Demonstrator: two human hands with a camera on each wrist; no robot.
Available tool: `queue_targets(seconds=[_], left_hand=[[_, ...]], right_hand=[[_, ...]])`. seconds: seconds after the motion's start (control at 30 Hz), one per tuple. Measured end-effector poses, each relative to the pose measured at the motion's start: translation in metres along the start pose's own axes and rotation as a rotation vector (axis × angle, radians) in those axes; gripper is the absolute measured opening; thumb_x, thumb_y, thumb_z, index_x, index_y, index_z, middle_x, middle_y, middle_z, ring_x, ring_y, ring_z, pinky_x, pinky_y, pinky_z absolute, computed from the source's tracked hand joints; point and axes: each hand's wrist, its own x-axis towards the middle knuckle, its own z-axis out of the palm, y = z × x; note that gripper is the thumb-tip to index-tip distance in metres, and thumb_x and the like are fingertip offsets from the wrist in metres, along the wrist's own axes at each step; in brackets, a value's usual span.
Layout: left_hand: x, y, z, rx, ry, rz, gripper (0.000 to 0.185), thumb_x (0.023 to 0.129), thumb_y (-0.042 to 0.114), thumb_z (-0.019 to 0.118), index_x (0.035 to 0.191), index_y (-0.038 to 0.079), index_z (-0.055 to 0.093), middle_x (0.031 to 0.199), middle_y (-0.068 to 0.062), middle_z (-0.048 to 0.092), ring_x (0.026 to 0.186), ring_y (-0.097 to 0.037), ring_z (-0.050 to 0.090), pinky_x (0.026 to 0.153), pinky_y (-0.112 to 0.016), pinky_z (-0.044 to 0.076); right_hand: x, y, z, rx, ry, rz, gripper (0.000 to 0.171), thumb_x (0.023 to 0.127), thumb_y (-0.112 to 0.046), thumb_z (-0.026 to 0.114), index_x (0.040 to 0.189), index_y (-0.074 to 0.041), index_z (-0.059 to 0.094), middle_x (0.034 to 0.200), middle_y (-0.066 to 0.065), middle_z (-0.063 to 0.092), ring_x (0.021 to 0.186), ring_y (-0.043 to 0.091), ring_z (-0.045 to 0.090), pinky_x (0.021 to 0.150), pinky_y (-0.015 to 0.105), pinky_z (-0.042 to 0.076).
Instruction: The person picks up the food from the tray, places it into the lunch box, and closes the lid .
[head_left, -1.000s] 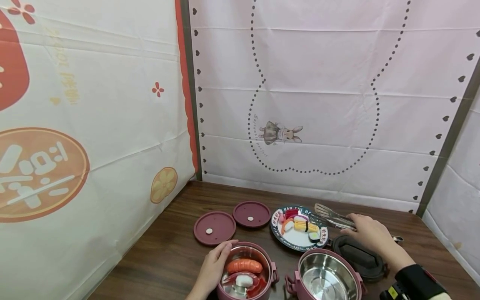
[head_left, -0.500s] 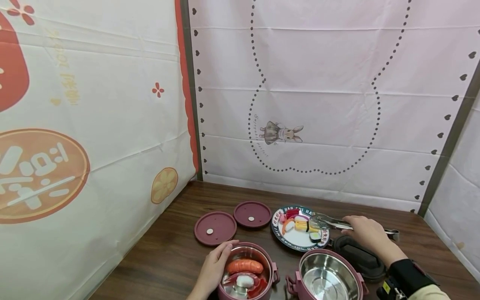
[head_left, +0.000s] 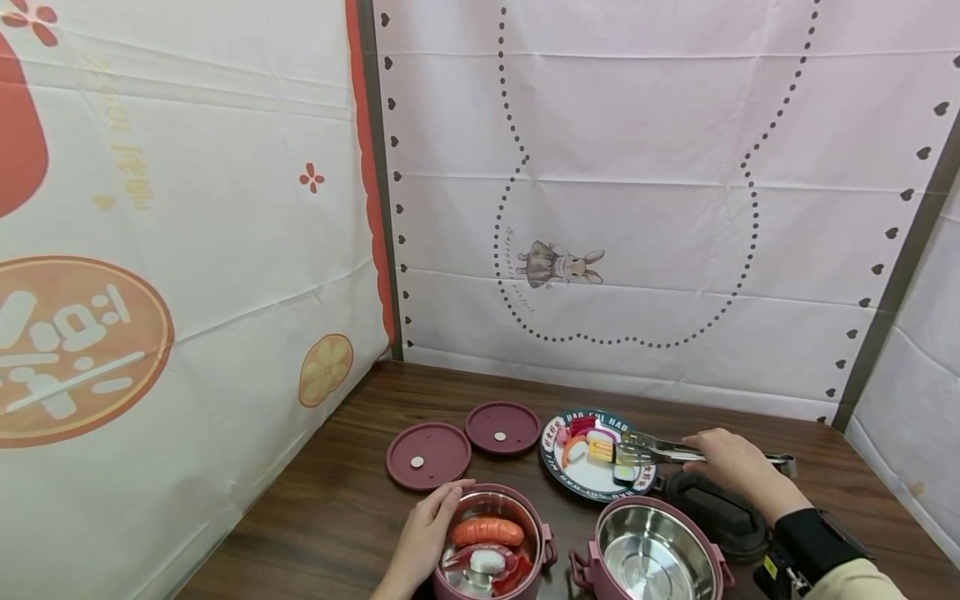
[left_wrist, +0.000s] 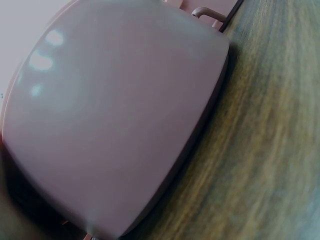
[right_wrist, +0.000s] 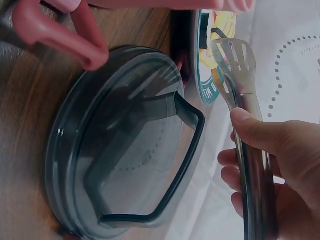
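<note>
So the right hand is gripping a pair of metal tongs, fingers and thumb curled round the handle, and the slotted tips are out over the plate of toy sushi, right at the yellow piece; can't quite tell if the tips are actually pinching it or just touching. The plate sits around the middle of the desk, a bit toward the back edge. The left hand rests against the left side of the pink pot at the near edge, fingers fairly straight along the rim rather than wrapped around it. That pot has a toy sausage and a few other food bits inside. Just to its right, also at the near edge, is a second pink pot with a bare steel inside. Under the right wrist lies a dark lid with a handle, touching the desk, just beside the plate. Two round maroon lids lie flat side by side, behind the first pot and left of the plate.
</note>
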Motion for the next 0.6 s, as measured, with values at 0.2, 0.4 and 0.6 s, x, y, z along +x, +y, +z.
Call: queue_targets(seconds=[0.2,0.4,0.6], left_hand=[[0.0,-0.001,0.0,0.002,0.008,-0.002,0.029,0.105,0.034,0.048,0.118,0.023,0.072,0.116,0.006,0.074,0.118,-0.016,0.063,0.102,-0.031,0.047],[0.0,-0.001,0.001,-0.008,0.008,-0.006,0.029,0.105,0.035,0.048,0.118,0.024,0.072,0.117,0.007,0.074,0.119,-0.016,0.063,0.102,-0.03,0.047],[-0.001,-0.001,0.001,-0.01,0.006,-0.007,0.029,0.105,0.035,0.048,0.118,0.024,0.072,0.117,0.007,0.074,0.119,-0.016,0.063,0.102,-0.031,0.047]], right_hand=[[0.004,-0.008,-0.001,-0.055,0.007,-0.038,0.035,0.082,-0.019,0.079,0.111,-0.001,0.072,0.104,0.017,0.072,0.093,0.034,0.069,0.077,0.047,0.056],[0.006,-0.013,0.002,-0.109,0.053,-0.08,0.027,0.079,-0.016,0.082,0.104,-0.006,0.075,0.095,0.01,0.074,0.082,0.026,0.069,0.068,0.041,0.057],[0.004,-0.012,0.004,-0.152,0.098,-0.091,0.028,0.078,-0.017,0.082,0.104,-0.009,0.075,0.091,0.007,0.073,0.077,0.023,0.068,0.064,0.038,0.055]])
